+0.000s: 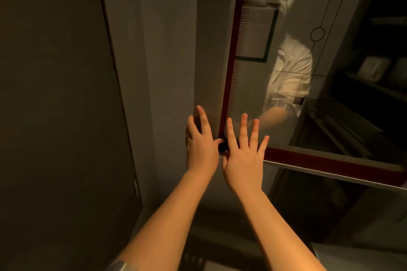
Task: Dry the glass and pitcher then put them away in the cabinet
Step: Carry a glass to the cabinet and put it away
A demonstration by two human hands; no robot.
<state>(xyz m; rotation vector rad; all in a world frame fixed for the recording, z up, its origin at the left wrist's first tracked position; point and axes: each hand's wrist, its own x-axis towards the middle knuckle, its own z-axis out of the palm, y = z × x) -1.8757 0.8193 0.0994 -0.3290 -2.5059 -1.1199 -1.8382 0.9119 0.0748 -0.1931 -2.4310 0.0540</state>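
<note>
My two hands, left (201,147) and right (242,158), press flat with fingers spread on one glass door (286,86); its contents are lost in reflections.

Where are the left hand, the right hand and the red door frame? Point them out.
left hand (201,152), head view, back of the hand.
right hand (242,165), head view, back of the hand.
red door frame (230,61), head view, its upright strip.

Inside of the cabinet (253,72) veiled by reflections on its glass door (275,99); door cut off at top and right edges. Left hand (201,149) thumb tip tucked behind the door's lower-left corner. Shelves at right too dark to read.
</note>
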